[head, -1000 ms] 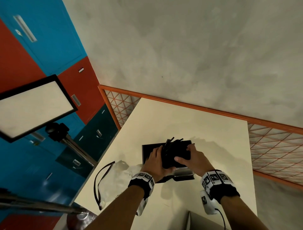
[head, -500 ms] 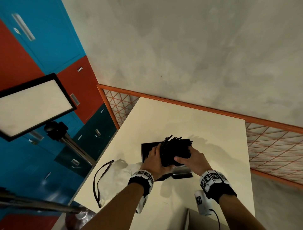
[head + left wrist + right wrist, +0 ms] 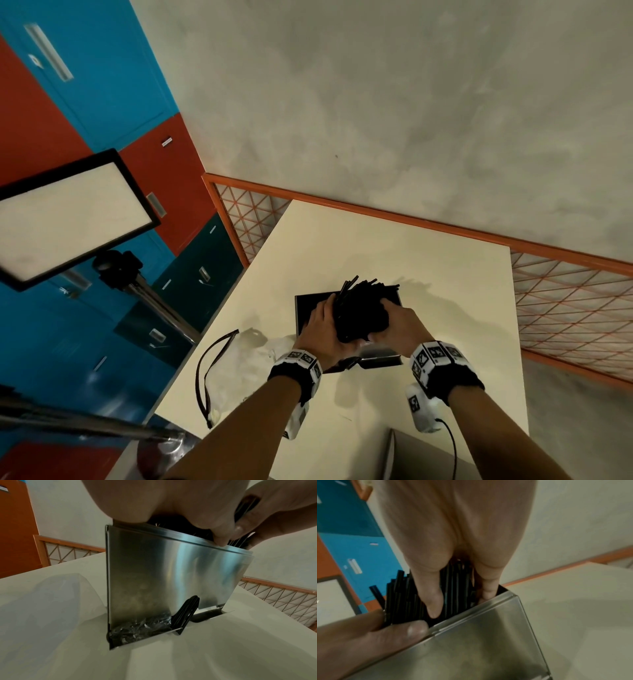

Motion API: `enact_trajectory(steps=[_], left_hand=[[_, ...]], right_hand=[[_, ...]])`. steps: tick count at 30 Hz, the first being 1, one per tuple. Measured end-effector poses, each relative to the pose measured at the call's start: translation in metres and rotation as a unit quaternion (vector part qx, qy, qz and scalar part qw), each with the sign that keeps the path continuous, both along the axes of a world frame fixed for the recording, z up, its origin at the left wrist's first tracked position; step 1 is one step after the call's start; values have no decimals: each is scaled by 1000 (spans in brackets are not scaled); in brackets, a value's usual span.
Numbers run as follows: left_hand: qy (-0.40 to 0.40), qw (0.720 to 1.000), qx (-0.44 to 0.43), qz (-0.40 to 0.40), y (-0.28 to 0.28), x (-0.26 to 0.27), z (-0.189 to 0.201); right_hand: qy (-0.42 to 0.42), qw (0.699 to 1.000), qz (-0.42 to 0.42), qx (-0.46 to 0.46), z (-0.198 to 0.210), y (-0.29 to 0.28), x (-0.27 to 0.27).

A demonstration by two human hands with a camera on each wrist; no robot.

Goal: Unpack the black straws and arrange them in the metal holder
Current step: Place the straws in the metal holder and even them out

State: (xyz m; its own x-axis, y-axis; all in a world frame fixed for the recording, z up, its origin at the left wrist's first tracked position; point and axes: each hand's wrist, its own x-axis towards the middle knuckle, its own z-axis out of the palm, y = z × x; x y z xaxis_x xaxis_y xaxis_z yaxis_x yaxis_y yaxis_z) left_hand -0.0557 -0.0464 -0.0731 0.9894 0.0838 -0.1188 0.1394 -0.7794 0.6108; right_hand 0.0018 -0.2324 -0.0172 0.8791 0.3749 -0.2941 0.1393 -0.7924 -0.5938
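A thick bundle of black straws (image 3: 363,308) stands in the open top of the metal holder (image 3: 380,360) on the cream table (image 3: 342,240). My left hand (image 3: 327,320) grips the bundle from the left, and my right hand (image 3: 390,317) grips it from the right. In the right wrist view, the right thumb (image 3: 433,601) lies across the straws (image 3: 399,601) just above the holder's rim (image 3: 488,635). In the left wrist view, the holder's steel wall (image 3: 171,574) is upright, with crinkled plastic (image 3: 140,628) and a ribbed black part (image 3: 187,609) at its base.
An empty clear plastic bag with a black strip (image 3: 233,363) lies left of the holder. A light panel on a tripod (image 3: 68,219) stands off the table's left edge. An orange mesh rail (image 3: 565,301) borders the far side. A grey box (image 3: 428,459) sits at the near edge.
Both hands have closed in tighter round the bundle. The straw tips now stick up further past the holder's far edge.
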Motion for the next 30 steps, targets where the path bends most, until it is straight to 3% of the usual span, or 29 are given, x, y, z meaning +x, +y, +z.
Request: enact_trajectory(steps=[9,12,18,30], left_hand=[[-11,1000,-28,8,2,2,1],[-21,1000,-19,9,2,1,1],[-26,999,-26,11,1,1,-1],[-25,999,-36,10,0,8,3]], right_hand=[[38,986,-96,132,-11,-1,-17],[37,992,-49,109,-10,5,-18],[86,990,-38,104,-15,10,0],[57,982,-118,138,-8,9,-2]])
